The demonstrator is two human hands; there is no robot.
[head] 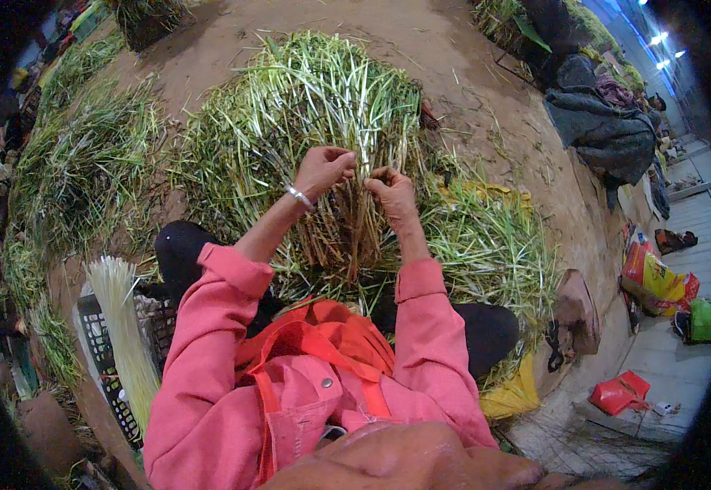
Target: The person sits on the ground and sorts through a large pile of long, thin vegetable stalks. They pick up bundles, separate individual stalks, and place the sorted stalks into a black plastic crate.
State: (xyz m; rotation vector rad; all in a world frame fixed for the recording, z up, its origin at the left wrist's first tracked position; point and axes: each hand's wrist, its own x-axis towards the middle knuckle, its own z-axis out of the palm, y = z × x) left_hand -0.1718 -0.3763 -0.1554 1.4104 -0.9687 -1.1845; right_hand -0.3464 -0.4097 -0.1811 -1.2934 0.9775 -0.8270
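A large heap of green, grass-like stalks with pale and brown stems lies before me. Over its near side both hands are raised close together, with bright whitish stems between and just beyond them. My left hand, a silver bangle at its wrist, has thumb and fingers bent together. My right hand is slightly lower, its thumb and forefinger pinched near the stems. Whether a thin stalk is held in either hand is too small to make out. Brown, dry stem ends hang below the hands.
To my left, a black plastic crate bears a bundle of long, pale, stripped stalks. More green stalks lie at the left and right. Yellow sacking, a red packet and a dark cloth are at the right.
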